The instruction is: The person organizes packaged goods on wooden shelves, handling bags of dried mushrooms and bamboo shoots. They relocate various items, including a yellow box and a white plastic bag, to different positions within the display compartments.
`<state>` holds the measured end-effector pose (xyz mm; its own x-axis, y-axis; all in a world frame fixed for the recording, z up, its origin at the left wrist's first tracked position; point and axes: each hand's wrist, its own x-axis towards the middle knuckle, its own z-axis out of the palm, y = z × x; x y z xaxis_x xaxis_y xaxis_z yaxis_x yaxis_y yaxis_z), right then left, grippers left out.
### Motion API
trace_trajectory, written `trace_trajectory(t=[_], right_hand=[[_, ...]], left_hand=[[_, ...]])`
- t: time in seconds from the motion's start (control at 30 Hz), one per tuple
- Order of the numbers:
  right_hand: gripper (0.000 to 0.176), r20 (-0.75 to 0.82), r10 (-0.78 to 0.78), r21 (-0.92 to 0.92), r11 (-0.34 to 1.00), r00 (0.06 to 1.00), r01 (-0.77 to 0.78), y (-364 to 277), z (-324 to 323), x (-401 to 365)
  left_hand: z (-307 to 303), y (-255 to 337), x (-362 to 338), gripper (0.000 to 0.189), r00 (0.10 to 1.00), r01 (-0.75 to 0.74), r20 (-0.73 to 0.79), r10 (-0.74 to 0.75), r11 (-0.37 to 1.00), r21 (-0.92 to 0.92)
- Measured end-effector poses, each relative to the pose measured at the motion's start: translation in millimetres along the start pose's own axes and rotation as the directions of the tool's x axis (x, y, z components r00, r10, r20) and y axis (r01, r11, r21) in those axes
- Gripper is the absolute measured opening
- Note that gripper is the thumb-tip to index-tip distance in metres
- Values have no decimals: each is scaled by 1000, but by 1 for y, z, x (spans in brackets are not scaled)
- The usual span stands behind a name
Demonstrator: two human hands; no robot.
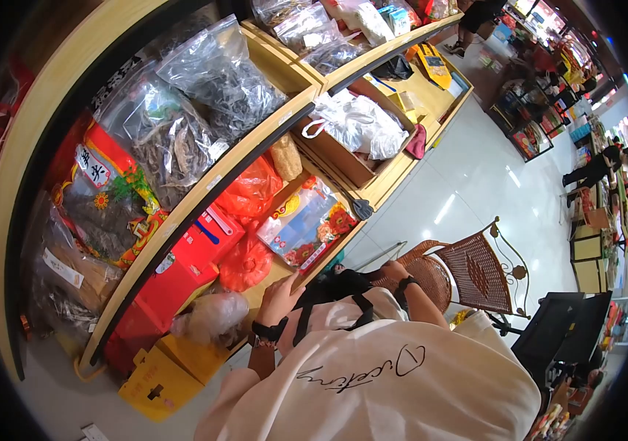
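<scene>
My left hand [280, 300] is at the front edge of the wooden shelf [259, 290], just below a flowered box [307, 224]. Its fingers point up toward that box, and whether they grip anything is hard to make out. Farther right, my right hand [395, 270] is near a black item [343, 285] and the brown wicker chair [428, 275]; its fingers are too small and partly hidden to read. Red plastic bags [246, 261] and a clear plastic bag [215, 316] lie on the shelf left of my left hand.
Clear bags of dried goods [174, 147] fill the upper shelf. A cardboard box [340, 158] holds a white plastic bag [365, 125]. A yellow box [160, 382] stands at lower left. A black folding chair [560, 331] is at right, with people [600, 165] farther back.
</scene>
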<state>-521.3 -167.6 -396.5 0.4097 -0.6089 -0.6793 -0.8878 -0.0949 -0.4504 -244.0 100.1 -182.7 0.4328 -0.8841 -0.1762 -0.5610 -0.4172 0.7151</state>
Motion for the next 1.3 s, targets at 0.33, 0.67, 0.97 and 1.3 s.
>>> trace_trajectory(t=[0.33, 0.67, 0.97, 1.3], right_hand=[[31, 62, -51, -16, 999, 997, 52, -34, 1, -10], [26, 14, -271, -116, 956, 963, 270, -35, 13, 59], [25, 226, -349, -121, 916, 910, 381, -48, -25, 97], [32, 278, -190, 113, 980, 942, 164, -39, -166, 172]], left_hand=[[-6, -2, 12, 43, 1000, -21, -15, 21, 1000, -10], [-13, 17, 0, 44, 982, 187, 31, -188, 981, 52], [18, 31, 45, 43, 981, 185, -78, -179, 981, 66], [-92, 153, 199, 29, 974, -110, -223, 24, 916, -385]])
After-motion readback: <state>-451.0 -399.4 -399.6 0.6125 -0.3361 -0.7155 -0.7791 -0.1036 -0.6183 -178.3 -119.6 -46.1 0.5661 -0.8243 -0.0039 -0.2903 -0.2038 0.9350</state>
